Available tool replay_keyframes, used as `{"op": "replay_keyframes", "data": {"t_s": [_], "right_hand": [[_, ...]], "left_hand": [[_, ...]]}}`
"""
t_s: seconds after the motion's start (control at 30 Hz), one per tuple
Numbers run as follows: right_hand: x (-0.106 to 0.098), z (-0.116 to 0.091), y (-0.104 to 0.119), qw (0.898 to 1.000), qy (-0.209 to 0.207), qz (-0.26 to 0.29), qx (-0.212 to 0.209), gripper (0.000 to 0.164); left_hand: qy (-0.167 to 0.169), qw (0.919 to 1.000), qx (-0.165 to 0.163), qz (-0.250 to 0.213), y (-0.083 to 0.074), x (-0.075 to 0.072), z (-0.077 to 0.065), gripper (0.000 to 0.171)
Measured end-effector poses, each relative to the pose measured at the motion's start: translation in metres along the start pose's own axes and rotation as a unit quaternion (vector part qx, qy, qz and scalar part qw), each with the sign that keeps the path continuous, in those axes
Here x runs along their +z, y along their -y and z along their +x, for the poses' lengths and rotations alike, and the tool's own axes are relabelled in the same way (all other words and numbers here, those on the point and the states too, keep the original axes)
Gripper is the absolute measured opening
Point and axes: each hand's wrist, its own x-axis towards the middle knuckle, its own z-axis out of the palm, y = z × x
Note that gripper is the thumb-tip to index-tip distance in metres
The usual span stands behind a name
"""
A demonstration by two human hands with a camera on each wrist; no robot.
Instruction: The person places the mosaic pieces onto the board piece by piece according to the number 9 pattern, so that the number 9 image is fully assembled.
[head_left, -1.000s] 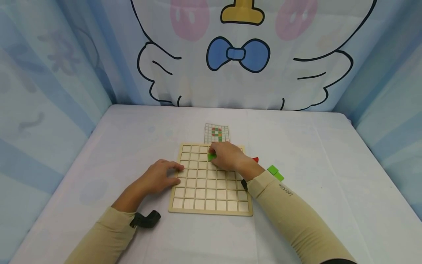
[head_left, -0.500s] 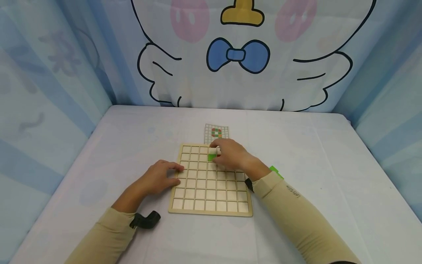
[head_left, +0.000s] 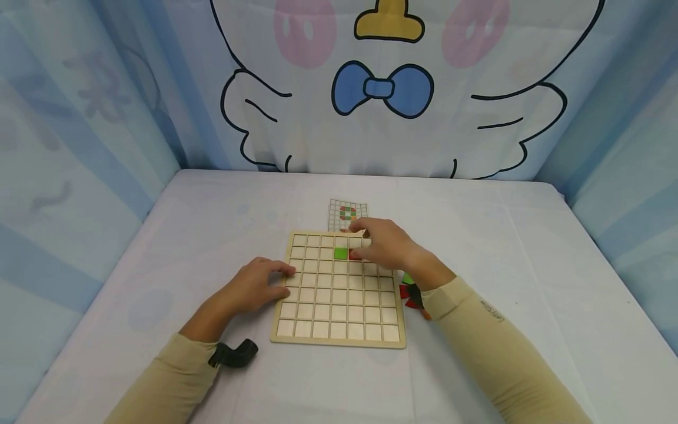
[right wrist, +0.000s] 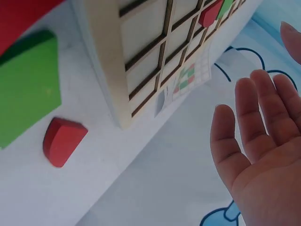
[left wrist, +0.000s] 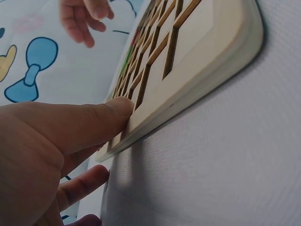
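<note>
Left hand (head_left: 256,285), fingers spread, touches the board (head_left: 339,340) mid-frame. Right hand (head_left: 388,242), also spread, hovers near red block (right wrist: 210,13), right-wrist view's upper right.

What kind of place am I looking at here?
Probably a small curtained-off tabletop booth, perhaps for play or filming: a cartoon-printed curtain hangs behind a cloth-covered table, which holds a wooden grid board with a green tile.

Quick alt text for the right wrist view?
Right hand, fingers extended, apart from a wooden grid board bearing a red tile beside a green tile. A loose red piece and a loose green piece lie on the white table.
</note>
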Motion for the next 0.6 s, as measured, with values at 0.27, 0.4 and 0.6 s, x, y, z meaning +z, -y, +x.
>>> {"op": "replay_keyframes", "data": {"t_s": [0.27,0.4,0.6], "right_hand": [[-0.007,-0.013,-0.008,1.000,-0.016,-0.020,0.012,0.051],[-0.010,-0.019,-0.013,0.999,-0.025,-0.019,0.013,0.052],[-0.013,-0.025,-0.020,0.999,-0.033,-0.022,0.014,0.049]], "left_hand": [[-0.001,1.0000,0.006,0.006,0.001,0.001,0.000,0.036],[-0.001,0.9999,0.009,0.007,0.002,0.001,0.001,0.036],[0.000,0.9999,0.009,0.007,0.002,0.001,0.001,0.036]]}}
